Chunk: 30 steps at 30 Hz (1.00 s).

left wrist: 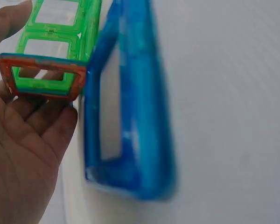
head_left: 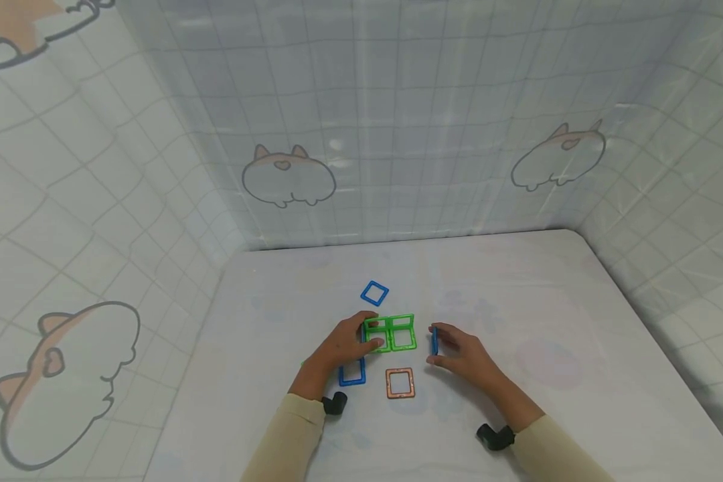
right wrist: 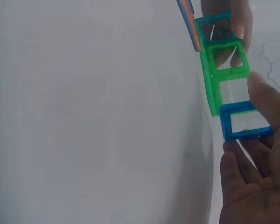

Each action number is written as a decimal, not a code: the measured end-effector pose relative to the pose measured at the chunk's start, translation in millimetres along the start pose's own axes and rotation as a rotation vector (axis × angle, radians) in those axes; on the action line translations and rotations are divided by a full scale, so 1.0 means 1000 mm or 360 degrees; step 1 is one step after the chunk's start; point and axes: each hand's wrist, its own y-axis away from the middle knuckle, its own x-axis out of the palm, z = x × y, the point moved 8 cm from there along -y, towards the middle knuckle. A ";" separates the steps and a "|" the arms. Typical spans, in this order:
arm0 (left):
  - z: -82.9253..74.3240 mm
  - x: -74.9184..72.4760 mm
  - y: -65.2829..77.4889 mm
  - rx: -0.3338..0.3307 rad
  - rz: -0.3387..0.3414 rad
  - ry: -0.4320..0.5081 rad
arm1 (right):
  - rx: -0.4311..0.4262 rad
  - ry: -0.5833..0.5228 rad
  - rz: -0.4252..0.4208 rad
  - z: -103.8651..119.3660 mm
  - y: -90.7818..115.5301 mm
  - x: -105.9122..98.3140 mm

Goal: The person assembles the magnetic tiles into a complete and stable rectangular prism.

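Observation:
Several green square frame-like tiles (head_left: 403, 337), apparently magnetic building tiles, are joined, some lying flat and some standing along the far side. My left hand (head_left: 342, 343) holds the left end of this piece, thumb in front and fingers behind. A blue tile (right wrist: 214, 29) is at that end, seen in the right wrist view. In the left wrist view, an orange-red tile (left wrist: 42, 77) stands across the near end by the fingers. My right hand (head_left: 465, 356) pinches a blue square tile (head_left: 435, 341) upright between thumb and fingers, just right of the green piece in the head view.
An orange square tile (head_left: 400, 383) lies in front of the green piece. One blue tile (head_left: 375, 293) lies behind it; another blue tile (head_left: 352, 372) is by my left wrist. White tablecloth (head_left: 518, 288) covers the table, with tiled-pattern curtains (head_left: 397, 134) around it.

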 end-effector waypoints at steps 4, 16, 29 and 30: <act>-0.015 -0.007 -0.003 0.0092 -0.0050 -0.0071 | 0.0005 -0.0008 0.0036 0.004 -0.009 0.004; -0.062 -0.012 -0.023 0.0285 0.0096 -0.0272 | -0.0019 -0.0049 0.0092 0.006 -0.027 0.016; -0.081 0.009 -0.047 0.0254 0.0346 -0.0405 | -0.0013 -0.0001 0.0069 0.009 -0.033 0.016; -0.082 0.010 -0.048 0.0252 0.0352 -0.0407 | -0.0020 -0.0009 0.0071 0.009 -0.033 0.016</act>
